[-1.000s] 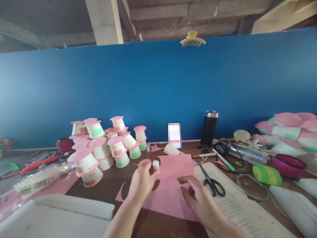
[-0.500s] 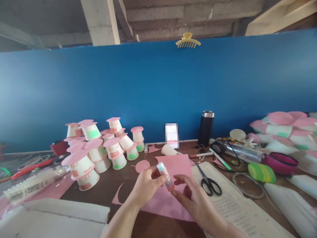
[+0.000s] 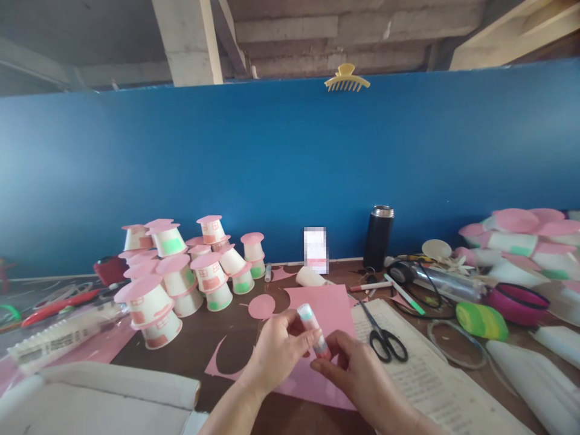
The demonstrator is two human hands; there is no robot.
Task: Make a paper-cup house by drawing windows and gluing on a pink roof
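A glue stick (image 3: 308, 320) with a pale body and a reddish lower end is held tilted above the pink paper sheet (image 3: 330, 308). My left hand (image 3: 283, 347) is closed around its middle, thumb in front. At the lower end, the thumb and fingers of my right hand (image 3: 351, 365) pinch the reddish part. A pink paper circle (image 3: 261, 306) lies on the table beyond my left hand. Black-handled scissors (image 3: 387, 344) rest on a printed sheet (image 3: 408, 374) to the right of my right hand.
Stacked paper cups (image 3: 167, 278) with pink discs stand at left, and more cups (image 3: 525, 241) are piled at right. A black flask (image 3: 379, 238) stands near the blue partition (image 3: 281, 169). Markers (image 3: 403, 293) and a cable (image 3: 439, 344) lie on the right. A white box (image 3: 99, 399) sits front left.
The glue stick and both hands have shifted slightly right. My right fingers, loosely apart near its lower end before, have closed on the reddish end.
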